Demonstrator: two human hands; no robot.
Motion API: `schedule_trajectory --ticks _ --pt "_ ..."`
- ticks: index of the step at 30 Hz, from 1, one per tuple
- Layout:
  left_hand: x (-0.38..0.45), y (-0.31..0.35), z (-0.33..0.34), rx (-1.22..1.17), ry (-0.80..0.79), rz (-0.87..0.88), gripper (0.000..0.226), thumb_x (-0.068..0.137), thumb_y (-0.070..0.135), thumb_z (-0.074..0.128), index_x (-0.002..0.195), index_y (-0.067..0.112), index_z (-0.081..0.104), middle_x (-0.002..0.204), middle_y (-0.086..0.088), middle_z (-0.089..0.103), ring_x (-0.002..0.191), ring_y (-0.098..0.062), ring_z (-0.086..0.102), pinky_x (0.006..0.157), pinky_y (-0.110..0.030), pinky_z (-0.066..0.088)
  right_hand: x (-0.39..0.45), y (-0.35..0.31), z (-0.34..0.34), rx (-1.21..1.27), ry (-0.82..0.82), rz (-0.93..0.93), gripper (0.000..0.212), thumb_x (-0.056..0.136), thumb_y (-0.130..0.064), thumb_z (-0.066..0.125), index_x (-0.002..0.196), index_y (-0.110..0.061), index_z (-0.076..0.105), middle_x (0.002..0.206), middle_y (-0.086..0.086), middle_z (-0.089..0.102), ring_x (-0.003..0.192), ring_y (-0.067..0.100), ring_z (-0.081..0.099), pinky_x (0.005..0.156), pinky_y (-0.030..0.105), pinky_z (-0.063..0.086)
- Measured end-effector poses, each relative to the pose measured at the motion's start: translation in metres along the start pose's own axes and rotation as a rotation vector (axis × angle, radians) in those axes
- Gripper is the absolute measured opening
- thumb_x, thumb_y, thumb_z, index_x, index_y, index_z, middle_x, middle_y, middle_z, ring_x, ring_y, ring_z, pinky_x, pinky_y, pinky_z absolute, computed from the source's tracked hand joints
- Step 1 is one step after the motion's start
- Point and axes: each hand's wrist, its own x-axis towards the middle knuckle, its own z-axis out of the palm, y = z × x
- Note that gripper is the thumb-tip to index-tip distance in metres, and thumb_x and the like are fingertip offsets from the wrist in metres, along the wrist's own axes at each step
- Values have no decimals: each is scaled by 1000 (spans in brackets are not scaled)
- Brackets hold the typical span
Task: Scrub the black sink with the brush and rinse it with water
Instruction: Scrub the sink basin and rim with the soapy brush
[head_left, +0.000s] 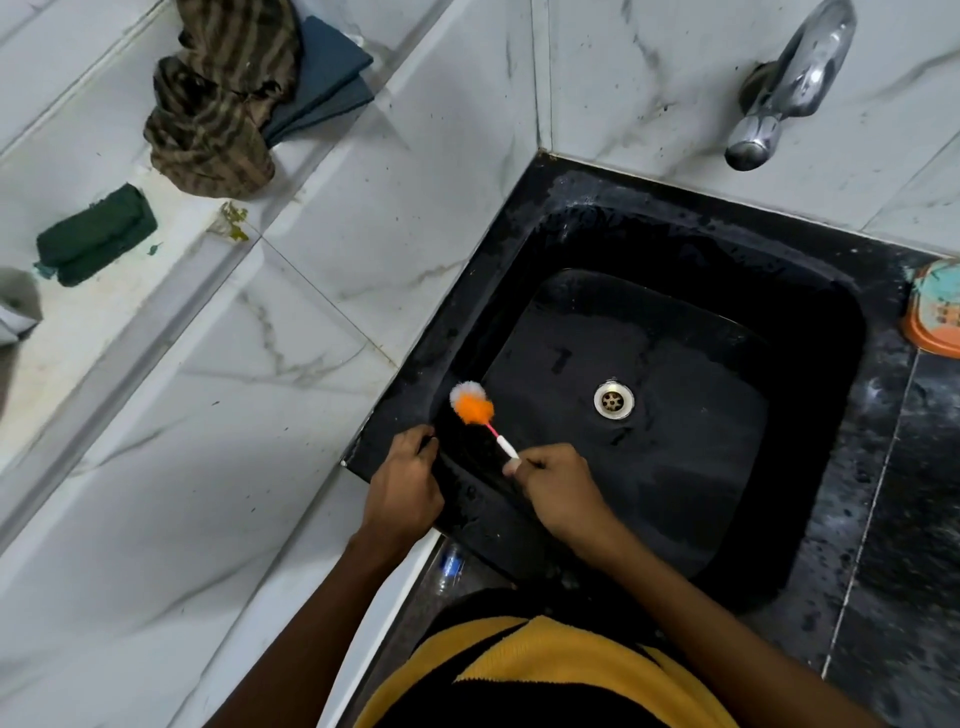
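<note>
Nearest to the camera is the person's chest in a yellow and black garment (545, 670), and from it both forearms reach forward to the black sink (810, 332). The right hand (558, 493) is over the near left part of the basin, and its fingers are curled around the white end of the brush (480, 418), so this hand holds the tool. The left hand (402, 483) lies on the near left corner of the sink rim, with the fingertips bent over the inner edge, as if it steadies the body; it carries nothing. The long axis of the brush runs from the right hand away and to the left: first the white grip, then a thin pink stem, then the orange and white bristle head, which is at the left inner wall of the basin, just beside the rim. I judge that the scrubbing of this left wall is the step in hand, so the next strokes go along that wall, and the right hand is the one to do them. Farther, in the middle of the basin floor, is the metal drain (614, 399). Farthest, on the marble wall behind the sink, the chrome tap (784, 88) gives no water, so rinsing is not yet begun.
</note>
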Motion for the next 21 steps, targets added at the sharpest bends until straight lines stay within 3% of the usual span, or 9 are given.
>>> schedule_trajectory --ticks 2,4,8,11,13,15,18,21 --pt "0 3 -1 6 -4 0 51 80 2 58 131 -2 58 141 -15 50 130 -30 45 94 -41 52 9 -28 -16 -108 -39 -6 22 88 -25 61 80 -6 69 59 3 54 53 14 47 49 26 35" --pt "0 5 -1 9 -5 -6 51 80 2 57 131 -2 58 140 -15 49 129 -30 44 94 -41 53 17 -66 -41 -445 -82 -118 24 82 -26 63 79 -3 63 66 4 58 60 20 55 50 27 38" --pt "3 8 0 28 0 -24 46 82 4 57 127 -1 61 138 -13 50 126 -29 46 88 -42 55 31 -137 -74 -1144 -55 -468 8 81 -18 56 78 -12 51 68 1 44 70 26 54 61 31 39" --pt "6 10 2 44 2 -38 41 81 4 56 121 0 64 134 -12 52 121 -29 48 81 -43 57 33 -169 -71 -1410 -180 -626 21 85 -19 53 69 -16 40 66 -1 42 60 20 47 60 32 36" --pt "8 10 3 53 3 -42 38 80 4 55 116 0 66 132 -11 53 118 -28 49 76 -43 57 36 -186 -60 -1492 -257 -700 18 86 -21 52 72 -16 41 72 -1 48 64 21 49 62 32 37" --pt "8 11 5 55 5 -48 36 79 4 56 113 0 67 130 -11 53 116 -28 49 74 -43 57 47 -200 -51 -1613 -214 -799 6 88 -20 49 88 -15 53 85 2 57 75 24 55 64 32 37" --pt "8 12 4 38 8 -54 36 80 5 56 114 1 67 131 -10 52 118 -28 49 76 -44 57 77 -220 -56 -1753 -16 -772 27 93 -20 46 116 -14 58 106 6 62 92 26 59 67 33 36" --pt "8 12 2 23 6 -81 39 81 7 55 118 4 66 134 -6 49 119 -24 47 81 -43 56 101 -226 -67 -1780 122 -632 27 93 -17 49 117 -14 61 101 4 60 86 24 58 63 31 35"
